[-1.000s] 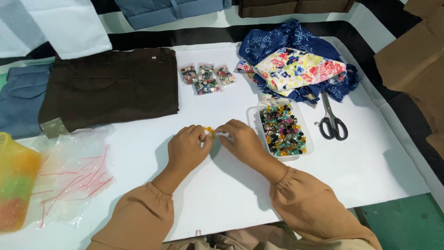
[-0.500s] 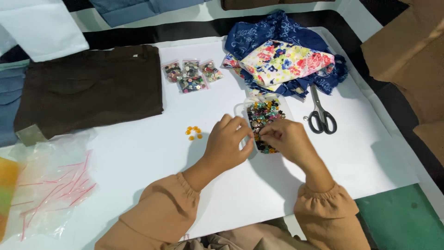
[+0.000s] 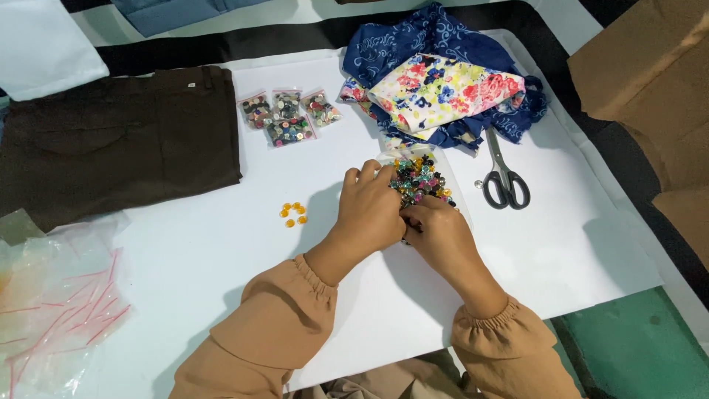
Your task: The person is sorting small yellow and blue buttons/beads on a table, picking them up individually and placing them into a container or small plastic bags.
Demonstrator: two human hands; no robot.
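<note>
My left hand (image 3: 371, 210) and my right hand (image 3: 437, 235) meet over a clear tray of mixed coloured buttons (image 3: 421, 176) in the middle of the white sheet (image 3: 221, 251). Fingers of both hands reach into the near end of the tray and touch the buttons. What the fingertips pinch is hidden. A small cluster of orange buttons (image 3: 293, 213) lies on the sheet to the left of my left hand, apart from it.
Black-handled scissors (image 3: 504, 177) lie right of the tray. Floral and blue fabric (image 3: 443, 89) is bunched behind it. Several small bags of buttons (image 3: 288, 118) sit by dark brown trousers (image 3: 111, 140). Clear plastic bags (image 3: 55, 303) lie at left; cardboard (image 3: 650, 81) at right.
Both hands have moved right, from the spot where the orange buttons now lie to the button tray. The orange buttons stay on the sheet.
</note>
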